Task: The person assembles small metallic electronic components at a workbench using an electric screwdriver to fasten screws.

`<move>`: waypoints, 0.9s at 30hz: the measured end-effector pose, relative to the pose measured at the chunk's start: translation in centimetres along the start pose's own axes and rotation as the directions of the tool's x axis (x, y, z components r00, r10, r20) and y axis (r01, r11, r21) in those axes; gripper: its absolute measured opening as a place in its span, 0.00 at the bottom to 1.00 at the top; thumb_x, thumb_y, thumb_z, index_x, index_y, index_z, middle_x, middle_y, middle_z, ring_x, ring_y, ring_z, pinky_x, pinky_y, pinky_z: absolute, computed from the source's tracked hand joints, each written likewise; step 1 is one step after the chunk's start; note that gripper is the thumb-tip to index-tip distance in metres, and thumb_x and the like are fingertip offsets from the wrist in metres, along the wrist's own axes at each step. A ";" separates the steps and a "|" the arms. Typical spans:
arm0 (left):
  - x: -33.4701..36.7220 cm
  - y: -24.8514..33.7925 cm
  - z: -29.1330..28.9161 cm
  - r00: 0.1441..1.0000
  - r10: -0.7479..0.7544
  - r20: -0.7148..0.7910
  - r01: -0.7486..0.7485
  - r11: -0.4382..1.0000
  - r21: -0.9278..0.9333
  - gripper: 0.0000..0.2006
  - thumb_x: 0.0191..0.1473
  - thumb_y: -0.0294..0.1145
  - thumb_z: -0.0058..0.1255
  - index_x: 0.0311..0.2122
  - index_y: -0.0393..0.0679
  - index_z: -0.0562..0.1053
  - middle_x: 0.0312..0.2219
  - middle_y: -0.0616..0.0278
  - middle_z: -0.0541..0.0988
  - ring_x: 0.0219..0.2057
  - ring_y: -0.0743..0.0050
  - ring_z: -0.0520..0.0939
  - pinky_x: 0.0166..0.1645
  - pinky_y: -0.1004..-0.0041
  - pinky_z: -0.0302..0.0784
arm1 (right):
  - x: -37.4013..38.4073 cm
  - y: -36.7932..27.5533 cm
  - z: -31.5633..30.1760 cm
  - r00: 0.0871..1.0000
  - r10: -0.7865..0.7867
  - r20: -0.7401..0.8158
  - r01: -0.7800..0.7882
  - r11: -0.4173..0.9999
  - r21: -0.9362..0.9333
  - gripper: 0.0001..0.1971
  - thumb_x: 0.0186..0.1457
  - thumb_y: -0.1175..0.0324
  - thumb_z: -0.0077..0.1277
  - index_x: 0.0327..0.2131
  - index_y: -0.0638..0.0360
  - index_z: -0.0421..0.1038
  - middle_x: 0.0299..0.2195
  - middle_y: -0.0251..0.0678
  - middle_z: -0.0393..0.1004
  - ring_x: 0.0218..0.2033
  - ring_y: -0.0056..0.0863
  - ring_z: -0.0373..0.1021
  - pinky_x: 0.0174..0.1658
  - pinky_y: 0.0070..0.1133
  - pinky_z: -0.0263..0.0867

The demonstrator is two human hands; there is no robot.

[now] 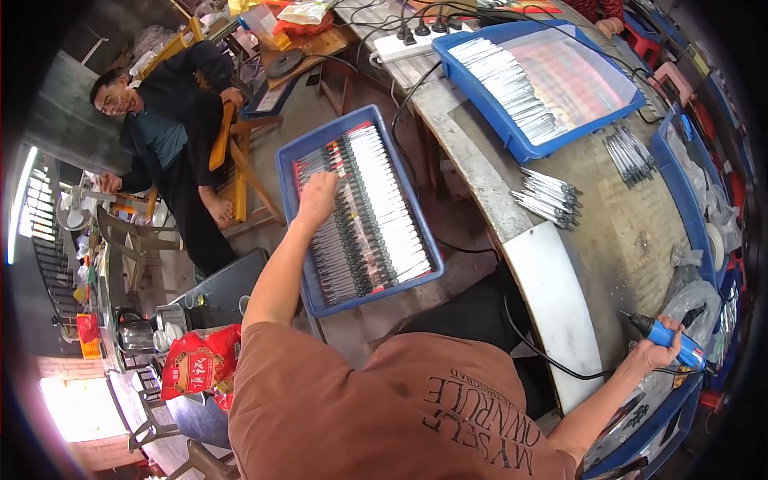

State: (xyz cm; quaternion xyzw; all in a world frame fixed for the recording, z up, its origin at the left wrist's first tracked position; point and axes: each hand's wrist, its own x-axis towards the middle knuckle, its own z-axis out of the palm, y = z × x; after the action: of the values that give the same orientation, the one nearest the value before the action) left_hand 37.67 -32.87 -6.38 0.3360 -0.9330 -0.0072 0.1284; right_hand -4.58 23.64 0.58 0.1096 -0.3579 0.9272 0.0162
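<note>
My left hand [318,198] is over a blue tray [310,290] to my left. Its fingers are curled closed at the rows of slim pen-like rods [390,204] in the tray; whatever they pinch, if anything, is hidden. The rods are pale or grey with dark ends and lie side by side. Out to the right, my right hand [666,349] is wrapped round a blue corded electric screwdriver [677,342]. Its black nose points up and left over the workbench.
On the workbench [632,232] lie loose bundles of rods [548,198] and a white board [552,296]. A second blue tray [528,148] and a power strip [420,44] are farther back. Black cords cross the bench. A person [172,136] sits at the far left.
</note>
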 end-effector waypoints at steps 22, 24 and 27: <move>-1.7 -4.7 3.0 0.949 -0.176 0.260 0.122 0.970 0.211 0.10 0.44 0.28 0.36 0.34 0.48 0.67 0.33 0.60 0.71 0.38 0.62 0.70 0.36 0.63 0.68 | 0.5 -0.3 -0.8 1.000 -0.014 0.019 0.016 0.997 -0.071 0.10 0.44 0.69 0.42 0.32 0.61 0.59 0.24 0.35 0.59 0.27 0.28 0.56 0.36 0.27 0.52; -1.6 -4.4 2.5 0.947 -0.164 0.277 0.104 0.970 0.219 0.11 0.45 0.28 0.36 0.36 0.49 0.68 0.33 0.60 0.71 0.38 0.62 0.70 0.36 0.63 0.67 | 0.6 -0.3 -1.0 1.000 -0.020 0.012 0.021 0.997 -0.072 0.10 0.44 0.69 0.41 0.32 0.61 0.59 0.24 0.35 0.59 0.27 0.28 0.56 0.36 0.27 0.52; -1.9 -4.4 2.8 0.943 -0.179 0.280 0.110 0.963 0.246 0.12 0.45 0.28 0.36 0.37 0.51 0.67 0.33 0.62 0.71 0.39 0.63 0.70 0.37 0.64 0.67 | 0.4 -0.2 -0.6 1.000 -0.030 -0.009 0.029 0.997 -0.072 0.10 0.44 0.69 0.41 0.32 0.61 0.59 0.24 0.35 0.59 0.27 0.28 0.56 0.36 0.27 0.52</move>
State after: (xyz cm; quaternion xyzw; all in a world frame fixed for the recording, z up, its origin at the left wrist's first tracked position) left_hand 41.17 -35.31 -10.01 0.4114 -0.9090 0.0394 -0.0546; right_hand -5.11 24.12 0.38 0.1097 -0.3892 0.9139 0.0357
